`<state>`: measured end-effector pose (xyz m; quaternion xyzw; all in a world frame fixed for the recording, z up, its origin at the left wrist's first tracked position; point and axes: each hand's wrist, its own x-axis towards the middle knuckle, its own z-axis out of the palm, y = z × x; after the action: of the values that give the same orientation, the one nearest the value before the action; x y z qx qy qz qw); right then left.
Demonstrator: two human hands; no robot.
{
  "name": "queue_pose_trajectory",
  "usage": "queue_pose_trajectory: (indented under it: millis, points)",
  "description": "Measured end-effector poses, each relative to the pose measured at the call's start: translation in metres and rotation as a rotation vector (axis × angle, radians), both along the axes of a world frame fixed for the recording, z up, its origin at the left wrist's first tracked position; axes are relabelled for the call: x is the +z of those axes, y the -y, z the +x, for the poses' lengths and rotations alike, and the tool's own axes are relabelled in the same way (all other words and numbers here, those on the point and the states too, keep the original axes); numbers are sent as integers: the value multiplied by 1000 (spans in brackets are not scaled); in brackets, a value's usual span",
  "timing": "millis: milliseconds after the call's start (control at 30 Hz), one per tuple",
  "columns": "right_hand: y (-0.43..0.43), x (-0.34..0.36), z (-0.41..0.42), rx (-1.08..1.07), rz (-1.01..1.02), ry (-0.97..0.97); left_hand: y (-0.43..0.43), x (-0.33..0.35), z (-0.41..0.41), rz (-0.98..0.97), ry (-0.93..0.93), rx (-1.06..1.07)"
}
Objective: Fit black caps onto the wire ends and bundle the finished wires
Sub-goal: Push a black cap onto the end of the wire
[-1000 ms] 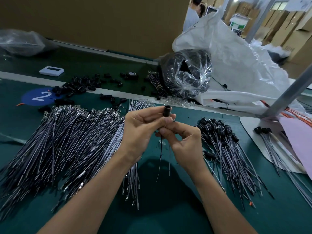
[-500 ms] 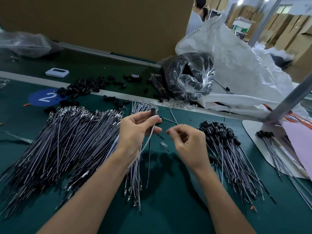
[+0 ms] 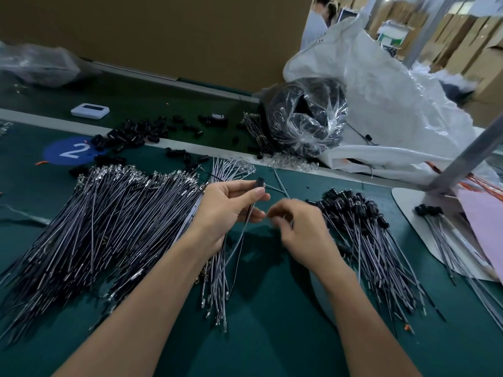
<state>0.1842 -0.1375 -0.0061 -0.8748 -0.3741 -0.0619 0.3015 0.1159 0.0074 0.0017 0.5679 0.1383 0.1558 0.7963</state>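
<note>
My left hand (image 3: 231,210) pinches a black cap (image 3: 260,183) between thumb and forefinger above the green table (image 3: 272,336), and its wire (image 3: 239,246) hangs down past the palm. My right hand (image 3: 302,229) is just beside it, fingers curled and blurred; I cannot tell whether it grips anything. A broad heap of bare wires (image 3: 95,227) crowds the table under my left forearm. The capped wires (image 3: 367,240) lie fanned out close against my right wrist. Loose caps (image 3: 136,131) are scattered at the far edge, near a white device (image 3: 90,111). A clear bag (image 3: 307,121) of dark parts leans on a white sack (image 3: 381,91), with a metal post (image 3: 468,156) slanting in on the right. A blue disc (image 3: 72,151) on the table reads "2"
</note>
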Motion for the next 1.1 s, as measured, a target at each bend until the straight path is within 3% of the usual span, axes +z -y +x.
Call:
queue_pose_trajectory:
  millis: [100, 200, 333, 633, 833, 1100]
  points:
    - [4, 8, 5, -92, 396, -124, 2, -1, 1, 92, -2, 10]
    - [5, 10, 7, -30, 547, -268, 5, -3, 2, 228, -1, -5]
    - [2, 8, 5, -5, 504, -243, 6, -6, 3, 359, 34, -32]
    - [4, 8, 5, -28, 479, -212, 6, -9, 4, 444, 85, -27]
    - [9, 10, 8, 38, 608, -491, 5, -9, 4, 439, 130, -83]
    - [12, 6, 12, 141, 615, -505, 6, -11, 2, 430, 189, -143]
